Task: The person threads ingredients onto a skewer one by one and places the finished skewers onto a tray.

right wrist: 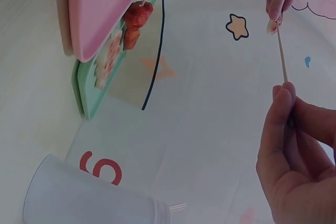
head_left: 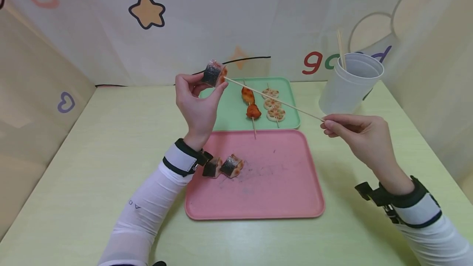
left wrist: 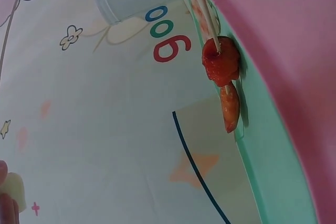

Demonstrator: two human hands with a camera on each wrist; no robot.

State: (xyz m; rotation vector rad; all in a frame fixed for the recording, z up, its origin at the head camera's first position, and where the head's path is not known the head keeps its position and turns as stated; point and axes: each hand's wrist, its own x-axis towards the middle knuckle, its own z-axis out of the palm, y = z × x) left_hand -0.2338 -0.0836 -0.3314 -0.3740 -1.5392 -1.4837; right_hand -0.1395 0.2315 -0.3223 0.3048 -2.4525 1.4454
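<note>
Above the back tray, my left hand [head_left: 199, 104] pinches a chunk of fish [head_left: 213, 74] with dark, silvery skin between thumb and fingers. A thin wooden skewer [head_left: 273, 98] runs from that chunk down to the right, its tip at or in the pale flesh side. My right hand [head_left: 360, 138] pinches the skewer's other end between thumb and fingertips; the right wrist view shows this grip [right wrist: 294, 145] close up. Two more fish chunks [head_left: 232, 166] lie side by side on the pink tray [head_left: 281, 194], one partly behind the left wrist strap.
A green tray [head_left: 230, 120] behind the pink one carries a skewer of orange-red meat pieces [head_left: 253, 112] and a skewer of lotus root slices [head_left: 276, 114]. At the back right stands a white plastic cup [head_left: 338, 93] with wooden skewers [head_left: 340, 48] leaning in it. Patterned cloth [head_left: 207, 19] hangs behind.
</note>
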